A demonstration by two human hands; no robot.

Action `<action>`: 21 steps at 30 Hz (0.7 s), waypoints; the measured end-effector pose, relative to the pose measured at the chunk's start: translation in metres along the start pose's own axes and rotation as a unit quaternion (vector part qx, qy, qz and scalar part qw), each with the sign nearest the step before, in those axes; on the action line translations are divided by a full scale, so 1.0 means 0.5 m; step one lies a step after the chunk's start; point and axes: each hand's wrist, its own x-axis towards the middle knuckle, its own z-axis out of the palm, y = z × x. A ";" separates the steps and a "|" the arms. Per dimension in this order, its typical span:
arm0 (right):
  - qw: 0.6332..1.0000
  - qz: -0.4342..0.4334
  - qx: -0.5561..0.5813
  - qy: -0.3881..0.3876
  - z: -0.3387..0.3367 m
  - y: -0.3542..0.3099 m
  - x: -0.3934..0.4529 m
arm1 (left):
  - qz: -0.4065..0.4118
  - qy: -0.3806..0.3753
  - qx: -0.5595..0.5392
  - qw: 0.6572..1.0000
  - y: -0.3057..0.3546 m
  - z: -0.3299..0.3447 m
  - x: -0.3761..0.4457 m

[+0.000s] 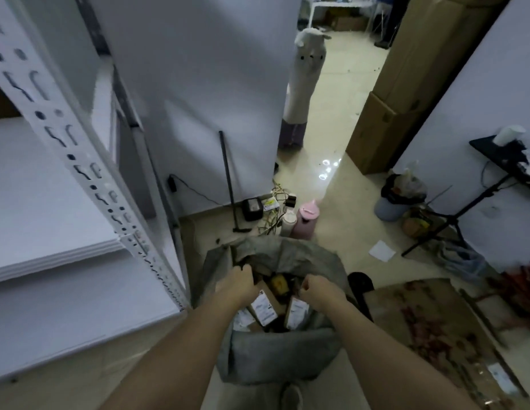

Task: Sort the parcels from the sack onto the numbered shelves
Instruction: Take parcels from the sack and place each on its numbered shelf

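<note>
Pale tiled floor underfoot, your grey sack standing open between your feet.

Your left hand and right hand both have fingers curled into the sack's mouth, seemingly gripping its fabric (the blur hides the fingertips). Boxed parcels lie inside, labels up. Spread the rim wide, lift one parcel, read its label first. White shelves stand just to your left; a pink bottle sits beyond.
</note>
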 end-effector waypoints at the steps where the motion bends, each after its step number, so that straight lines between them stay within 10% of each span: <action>1: 1.000 -0.003 -0.012 -0.016 0.003 0.023 0.027 | -0.012 -0.006 -0.018 1.000 0.011 0.021 0.020; 10: 0.993 0.011 -0.029 -0.110 0.077 0.129 0.254 | -0.096 -0.060 -0.164 0.980 -0.009 0.221 0.169; 16: 0.989 0.027 0.017 -0.147 0.245 0.177 0.417 | -0.152 -0.028 -0.392 0.907 -0.118 0.500 0.406; 21: 0.983 0.036 0.090 -0.155 0.404 0.202 0.537 | -0.195 -0.028 -0.470 0.861 -0.067 0.484 0.438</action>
